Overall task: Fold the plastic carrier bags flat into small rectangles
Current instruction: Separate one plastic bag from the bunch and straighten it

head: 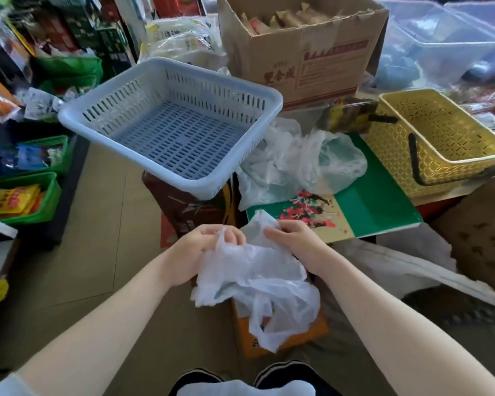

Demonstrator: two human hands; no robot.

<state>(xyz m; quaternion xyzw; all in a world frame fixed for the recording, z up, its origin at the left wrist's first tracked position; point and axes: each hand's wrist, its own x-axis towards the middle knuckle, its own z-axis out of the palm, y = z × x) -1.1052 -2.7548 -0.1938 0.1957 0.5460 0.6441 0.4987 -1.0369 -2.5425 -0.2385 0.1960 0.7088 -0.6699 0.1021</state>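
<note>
You hold one crumpled bag [255, 275] in the air above your lap, in front of the green board [377, 201]. Your left hand [206, 247] curls its fingers round the bag's upper edge, and your right hand [292, 238] pinches a fold of the same edge — both hands grip it, neither is spread. The rest of the bag hangs loose and wrinkled, so you look to be at the start: finding the edges, nothing folded yet. Next you likely need to pull the top taut, then lay it on the board and smooth it flat. More bags [297, 164] wait in a heap on the board, just beside the blue basket [172, 81].
</note>
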